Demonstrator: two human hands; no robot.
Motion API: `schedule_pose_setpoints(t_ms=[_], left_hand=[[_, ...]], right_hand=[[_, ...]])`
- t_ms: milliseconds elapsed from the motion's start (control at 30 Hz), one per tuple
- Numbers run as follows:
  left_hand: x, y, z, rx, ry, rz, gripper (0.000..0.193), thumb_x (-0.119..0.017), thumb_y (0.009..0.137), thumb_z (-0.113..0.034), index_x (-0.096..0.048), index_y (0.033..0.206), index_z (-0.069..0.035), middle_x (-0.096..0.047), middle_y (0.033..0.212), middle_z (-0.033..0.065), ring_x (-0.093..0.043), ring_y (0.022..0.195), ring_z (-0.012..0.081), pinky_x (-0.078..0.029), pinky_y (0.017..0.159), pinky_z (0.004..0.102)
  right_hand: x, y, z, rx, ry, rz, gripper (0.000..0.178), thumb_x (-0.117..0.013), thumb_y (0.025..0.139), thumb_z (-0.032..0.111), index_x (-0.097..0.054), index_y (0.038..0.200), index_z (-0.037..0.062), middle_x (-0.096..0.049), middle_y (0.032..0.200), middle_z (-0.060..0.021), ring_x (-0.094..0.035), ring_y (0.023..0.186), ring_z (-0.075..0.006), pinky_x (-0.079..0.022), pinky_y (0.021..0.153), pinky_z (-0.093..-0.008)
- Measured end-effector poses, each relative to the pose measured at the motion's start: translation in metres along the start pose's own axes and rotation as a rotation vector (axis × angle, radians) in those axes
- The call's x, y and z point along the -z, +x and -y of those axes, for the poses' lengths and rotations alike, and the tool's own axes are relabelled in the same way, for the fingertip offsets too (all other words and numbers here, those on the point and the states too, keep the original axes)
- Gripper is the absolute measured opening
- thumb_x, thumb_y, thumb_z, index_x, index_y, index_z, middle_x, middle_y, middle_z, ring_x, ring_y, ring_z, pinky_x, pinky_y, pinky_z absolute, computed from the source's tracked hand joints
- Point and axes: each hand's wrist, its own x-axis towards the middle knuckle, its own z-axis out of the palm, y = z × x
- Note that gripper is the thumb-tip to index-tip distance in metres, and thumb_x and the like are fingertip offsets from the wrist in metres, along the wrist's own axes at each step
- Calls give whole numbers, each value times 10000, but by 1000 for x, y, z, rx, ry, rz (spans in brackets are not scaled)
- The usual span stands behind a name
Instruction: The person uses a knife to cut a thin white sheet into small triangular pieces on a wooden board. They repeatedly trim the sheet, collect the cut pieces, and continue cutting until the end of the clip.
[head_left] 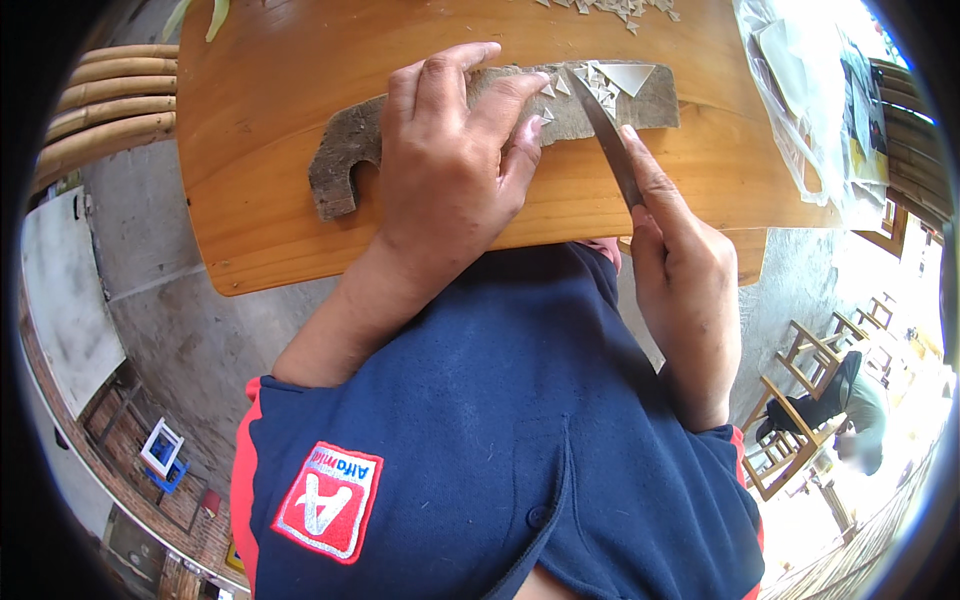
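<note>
On the wooden table lies a worn, grey-brown board with a hooked left end. Several small pale triangular pieces are scattered on its right half, beside a larger pale triangle. My right hand grips a knife, the index finger stretched along its back; the blade slants up and left, its tip at the small pieces. My left hand rests over the middle of the board with fingers apart, index fingertip and thumb close to the loose bits left of the blade.
More pale cut pieces lie at the table's far edge. A clear plastic bag with pale sheets sits at the right. Bamboo slats stand at the left. Wooden chairs and another person are at the right.
</note>
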Motion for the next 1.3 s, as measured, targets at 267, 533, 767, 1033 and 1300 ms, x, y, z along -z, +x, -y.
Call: schedule_pose_setpoints(t_ms=[267,533,767,1033,1300], left_hand=[[1,0,2,-22,14,16,296,-767,864,-167,-782,1156,-218,-631,1288,90,-556,1080,291,-491,952,407],[1,3,0,-15,15,35,314,-764,866,-167,-776,1176,-217,-618,1308,92,-547,1076,289,-484,955,407],[3,0,5,-41,-51,2,301,-766,847,-126,-794,1134,-209,-631,1302,95,-560,1055,287,-490,946,401],[3,0,2,-34,-34,3,283,-756,841,-92,-808,1099,-198,-631,1306,106,-561,1074,294,-497,941,395],[2,0,4,-33,-21,-5,275,-753,840,-87,-804,1090,-188,-631,1304,110,-563,1069,295,-502,931,396]], right_hand=[[-1,-3,-2,-14,-20,29,595,-586,944,-75,-592,1483,177,-726,1027,-251,-724,743,-273,-565,765,-354],[7,-8,3,-63,-13,86,578,-587,941,-79,-600,1472,152,-731,1093,-243,-747,808,-288,-568,800,-360],[8,1,-4,17,-57,49,558,-590,939,-87,-625,1449,137,-738,1178,-214,-765,866,-260,-579,802,-354],[9,3,-4,22,-76,66,567,-592,933,-91,-633,1444,150,-745,1154,-201,-752,814,-248,-585,778,-363],[7,9,-13,150,-129,40,647,-638,868,-40,-603,1465,207,-651,740,-158,-672,649,-304,-556,645,-442]])
